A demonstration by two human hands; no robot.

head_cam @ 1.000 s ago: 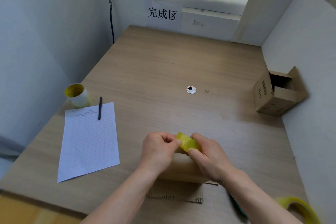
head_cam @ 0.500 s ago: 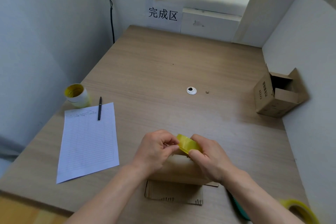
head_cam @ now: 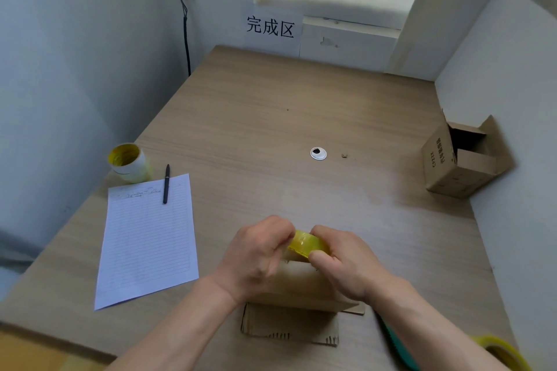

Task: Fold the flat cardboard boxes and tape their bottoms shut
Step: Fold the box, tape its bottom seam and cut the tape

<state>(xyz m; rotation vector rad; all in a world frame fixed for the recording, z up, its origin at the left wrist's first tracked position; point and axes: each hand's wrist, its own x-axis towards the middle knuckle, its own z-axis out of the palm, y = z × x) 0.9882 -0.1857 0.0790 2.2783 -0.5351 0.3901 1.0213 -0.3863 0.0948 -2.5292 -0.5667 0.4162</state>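
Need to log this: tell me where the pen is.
Head view, left side of the table: the pen lies over the far edge of the lined sheet, right of the yellow roll.

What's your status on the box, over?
Left hand and right hand both grip the tape. Box under the hands, seam hidden. Flat stack at its near side, nothing blocking.
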